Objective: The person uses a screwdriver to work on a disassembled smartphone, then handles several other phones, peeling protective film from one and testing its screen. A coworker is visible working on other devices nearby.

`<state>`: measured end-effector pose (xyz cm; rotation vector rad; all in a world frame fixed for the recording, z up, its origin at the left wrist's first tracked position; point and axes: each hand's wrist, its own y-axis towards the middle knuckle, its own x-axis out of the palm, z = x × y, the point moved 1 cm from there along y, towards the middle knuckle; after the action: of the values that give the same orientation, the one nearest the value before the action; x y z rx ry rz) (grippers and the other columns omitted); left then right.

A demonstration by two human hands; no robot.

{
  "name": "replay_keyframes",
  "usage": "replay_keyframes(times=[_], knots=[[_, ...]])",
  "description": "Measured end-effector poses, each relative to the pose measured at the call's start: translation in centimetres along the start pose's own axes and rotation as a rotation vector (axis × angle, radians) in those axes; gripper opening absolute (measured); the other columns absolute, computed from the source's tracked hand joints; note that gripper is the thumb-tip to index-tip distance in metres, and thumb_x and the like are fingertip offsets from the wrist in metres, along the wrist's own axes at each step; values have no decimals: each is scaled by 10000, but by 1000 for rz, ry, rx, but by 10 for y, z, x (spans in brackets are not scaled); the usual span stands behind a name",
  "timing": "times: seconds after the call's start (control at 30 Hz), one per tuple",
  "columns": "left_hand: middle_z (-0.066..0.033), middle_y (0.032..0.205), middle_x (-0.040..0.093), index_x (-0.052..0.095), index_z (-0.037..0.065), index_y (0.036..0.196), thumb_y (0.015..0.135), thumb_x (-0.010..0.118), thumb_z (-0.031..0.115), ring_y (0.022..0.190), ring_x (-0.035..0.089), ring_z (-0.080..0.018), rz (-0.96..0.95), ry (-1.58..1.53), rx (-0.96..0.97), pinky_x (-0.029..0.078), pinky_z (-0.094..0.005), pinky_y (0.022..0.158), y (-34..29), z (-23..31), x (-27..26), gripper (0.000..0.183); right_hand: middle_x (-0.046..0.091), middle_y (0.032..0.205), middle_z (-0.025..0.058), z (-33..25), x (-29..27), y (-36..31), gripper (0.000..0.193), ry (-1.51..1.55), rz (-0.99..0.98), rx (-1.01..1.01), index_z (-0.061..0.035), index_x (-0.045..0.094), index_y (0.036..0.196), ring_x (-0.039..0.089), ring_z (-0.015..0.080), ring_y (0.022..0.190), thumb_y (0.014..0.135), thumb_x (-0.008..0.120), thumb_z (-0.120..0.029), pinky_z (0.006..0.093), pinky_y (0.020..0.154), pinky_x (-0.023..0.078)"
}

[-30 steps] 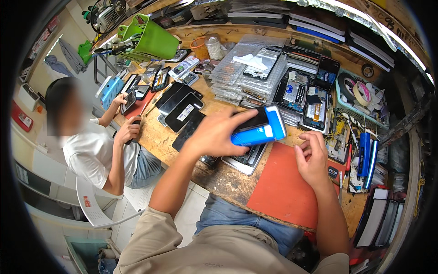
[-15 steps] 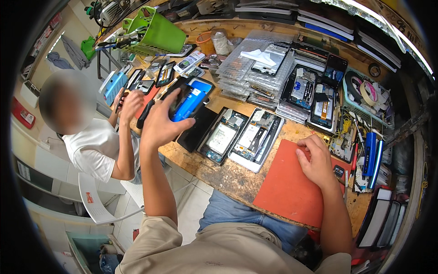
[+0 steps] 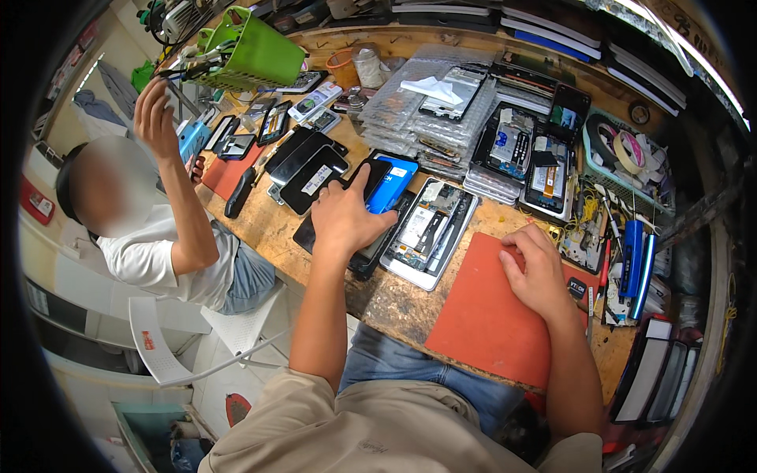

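Observation:
My left hand [image 3: 347,221] grips a dark phone with a bright blue panel [image 3: 392,185], thumb along its near edge and fingers over its black part. It is above or on an opened dark phone that it mostly hides. Just right of it lies an opened white-framed phone [image 3: 430,232] with its inner parts bare. My right hand [image 3: 536,264] rests on the orange-red mat [image 3: 489,315], fingers loosely curled and thumb apart, with nothing visible in it. Left of my left hand lie a black phone with a white label [image 3: 315,180] and another dark phone [image 3: 303,150].
A bubble-wrapped stack [image 3: 426,102] stands at the back, beside opened phones [image 3: 509,142]. A teal basket [image 3: 631,169] holds tape rolls. Blue tools [image 3: 633,260] are at right. A green basket [image 3: 256,55] stands back left. A co-worker in a white shirt [image 3: 154,252] sits at left.
My left hand has moved right with the blue-panelled phone, now over the opened dark phone. The labelled phone has come into view. The co-worker has raised a hand. My right hand stays on the mat.

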<state>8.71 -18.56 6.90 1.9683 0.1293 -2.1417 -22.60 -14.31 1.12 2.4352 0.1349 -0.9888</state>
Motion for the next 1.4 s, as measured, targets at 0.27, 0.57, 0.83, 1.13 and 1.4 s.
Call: replay_keyframes(times=[0.27,0.57,0.83,1.13,1.4], knots=[[-270,1288,639,579,24,1447,972,694,356,1223,616,-385,190,-724,60,481,-453,1040,-25,-64,6,590,607,1017,132,-1,-2,-3,178,-61,4,-47,-10,668,1021,619,355,999,868,738,-66,454,862,514],[-229,1318,590,605,50,1437,958,733,238,1238,564,-395,51,-338,165,479,-428,1044,-60,-131,22,530,607,1039,138,-10,0,0,180,-55,-42,-16,-13,671,1012,604,357,1008,849,742,-41,448,887,498],[-226,1253,625,591,-35,1339,964,705,287,1179,600,-398,54,15,287,516,-470,996,-63,-145,13,508,619,1013,149,-6,9,1,173,-57,-21,8,-11,673,991,610,375,996,836,747,-37,456,893,490],[-153,813,655,635,-12,1000,1093,518,225,753,642,-308,354,-596,-27,503,-408,682,-41,-190,32,280,630,1010,148,-6,10,0,160,-58,-6,15,-15,677,982,618,376,1014,842,747,-45,452,912,495],[-33,865,648,628,28,1136,1136,455,363,711,629,-114,37,-1481,-8,531,-279,599,-50,-125,15,377,624,963,132,-4,12,0,184,65,35,114,-20,627,986,635,306,840,864,761,-54,419,778,523]])
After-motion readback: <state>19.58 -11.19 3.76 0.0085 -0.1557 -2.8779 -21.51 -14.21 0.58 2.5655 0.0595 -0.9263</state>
